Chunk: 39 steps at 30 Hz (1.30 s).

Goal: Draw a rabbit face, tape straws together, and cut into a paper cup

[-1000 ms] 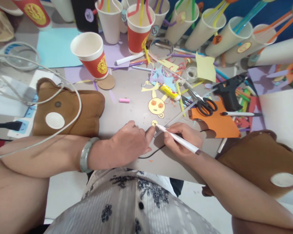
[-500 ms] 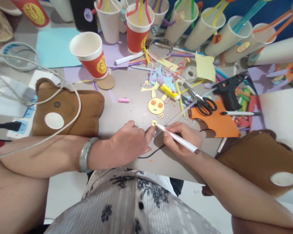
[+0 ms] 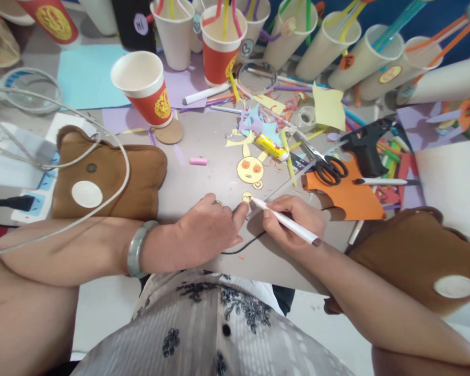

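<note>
My right hand (image 3: 293, 224) grips a white marker (image 3: 292, 225) like a pencil. Its tip touches, or is just over, a small yellow paper circle (image 3: 246, 197) that bears a short dark curved line. My left hand (image 3: 206, 230) lies on the table, index finger stretched to the circle's lower edge and the other fingers bent; it grasps nothing. Just beyond lies a yellow paper rabbit face (image 3: 250, 171) with long ears, orange eyes and a drawn mouth. A tiny yellow piece with a heart drawn on it (image 3: 258, 185) sits at its lower right.
Scissors (image 3: 329, 168), a glue stick (image 3: 272, 147), a black glue gun (image 3: 368, 146) and paper scraps lie beyond my right hand. A red paper cup (image 3: 144, 89) stands back left. Brown fabric bears (image 3: 113, 177) flank my arms; a white cable (image 3: 127, 162) loops over the left one.
The marker tip has shifted slightly to the right on the small circle, and the dark curved line shows more fully. My left hand has stayed in place.
</note>
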{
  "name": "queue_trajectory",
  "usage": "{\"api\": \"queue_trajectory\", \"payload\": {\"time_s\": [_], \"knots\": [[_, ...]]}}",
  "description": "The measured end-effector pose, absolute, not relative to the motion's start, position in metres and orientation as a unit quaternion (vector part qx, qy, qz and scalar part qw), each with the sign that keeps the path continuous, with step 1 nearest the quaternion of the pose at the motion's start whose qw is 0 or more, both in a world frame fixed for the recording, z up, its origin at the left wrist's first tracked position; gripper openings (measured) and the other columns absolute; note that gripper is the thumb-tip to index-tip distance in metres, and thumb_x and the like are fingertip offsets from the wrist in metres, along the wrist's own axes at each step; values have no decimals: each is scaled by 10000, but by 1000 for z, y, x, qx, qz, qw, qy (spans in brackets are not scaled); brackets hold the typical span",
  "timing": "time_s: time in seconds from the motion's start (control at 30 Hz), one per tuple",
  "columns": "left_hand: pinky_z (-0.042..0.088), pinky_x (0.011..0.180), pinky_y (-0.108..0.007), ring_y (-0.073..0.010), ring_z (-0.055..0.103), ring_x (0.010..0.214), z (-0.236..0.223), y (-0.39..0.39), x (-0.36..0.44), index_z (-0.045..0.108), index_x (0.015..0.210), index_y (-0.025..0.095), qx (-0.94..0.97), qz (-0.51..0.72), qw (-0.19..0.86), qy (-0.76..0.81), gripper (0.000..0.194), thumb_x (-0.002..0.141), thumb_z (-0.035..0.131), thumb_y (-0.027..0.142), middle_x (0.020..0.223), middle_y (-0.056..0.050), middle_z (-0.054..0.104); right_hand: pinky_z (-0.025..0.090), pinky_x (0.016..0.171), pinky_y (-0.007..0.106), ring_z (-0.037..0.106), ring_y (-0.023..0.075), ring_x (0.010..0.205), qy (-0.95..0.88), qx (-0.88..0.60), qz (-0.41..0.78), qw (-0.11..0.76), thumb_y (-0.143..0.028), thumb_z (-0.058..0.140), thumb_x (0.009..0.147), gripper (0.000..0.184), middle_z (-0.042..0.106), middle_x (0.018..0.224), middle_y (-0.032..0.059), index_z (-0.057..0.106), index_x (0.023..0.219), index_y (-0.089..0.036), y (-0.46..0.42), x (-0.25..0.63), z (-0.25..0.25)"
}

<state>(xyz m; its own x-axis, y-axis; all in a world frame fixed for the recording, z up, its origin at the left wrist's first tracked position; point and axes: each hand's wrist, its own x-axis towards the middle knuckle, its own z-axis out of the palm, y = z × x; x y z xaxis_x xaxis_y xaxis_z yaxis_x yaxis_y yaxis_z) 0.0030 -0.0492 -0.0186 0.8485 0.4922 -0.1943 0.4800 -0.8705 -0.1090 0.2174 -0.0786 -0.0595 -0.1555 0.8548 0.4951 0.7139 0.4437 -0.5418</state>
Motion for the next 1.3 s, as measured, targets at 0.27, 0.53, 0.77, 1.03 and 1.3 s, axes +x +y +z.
{"api": "queue_trajectory", "payload": {"time_s": [0.27, 0.53, 0.77, 1.03, 1.3], "knots": [[342, 724, -358, -210, 665, 668, -15, -48, 4, 497, 1539, 86, -959, 131, 14, -252, 719, 1007, 578, 564, 730, -69, 723, 462, 456, 248, 634, 135, 496, -755, -519, 90, 390, -222, 683, 839, 93, 711, 658, -30, 597, 826, -256, -79, 217, -59], [349, 732, -358, -207, 670, 660, -18, -50, 3, 504, 1534, 89, -961, 113, 30, -252, 730, 1000, 580, 580, 722, -56, 714, 462, 470, 236, 631, 124, 506, -757, -508, 88, 401, -188, 688, 829, 119, 699, 662, -34, 587, 837, -250, -78, 217, -58], [352, 727, -355, -203, 681, 667, -19, -49, 3, 491, 1549, 89, -961, 121, 35, -246, 736, 1012, 548, 590, 717, -53, 707, 466, 476, 229, 628, 118, 501, -762, -510, 89, 390, -183, 664, 847, 117, 691, 657, -40, 568, 839, -250, -79, 217, -57], [353, 719, -354, -204, 675, 643, -22, -50, 1, 513, 1531, 92, -963, 106, 45, -245, 738, 1002, 557, 605, 698, -42, 698, 475, 458, 232, 626, 124, 488, -760, -508, 89, 395, -195, 659, 845, 111, 692, 649, -33, 566, 823, -251, -79, 217, -59], [336, 707, -349, -194, 664, 627, -24, -50, 1, 535, 1511, 87, -964, 96, 45, -243, 728, 1000, 565, 604, 687, -38, 694, 475, 458, 229, 623, 121, 475, -755, -514, 92, 398, -205, 651, 841, 109, 679, 619, -39, 559, 806, -251, -79, 216, -60]]}}
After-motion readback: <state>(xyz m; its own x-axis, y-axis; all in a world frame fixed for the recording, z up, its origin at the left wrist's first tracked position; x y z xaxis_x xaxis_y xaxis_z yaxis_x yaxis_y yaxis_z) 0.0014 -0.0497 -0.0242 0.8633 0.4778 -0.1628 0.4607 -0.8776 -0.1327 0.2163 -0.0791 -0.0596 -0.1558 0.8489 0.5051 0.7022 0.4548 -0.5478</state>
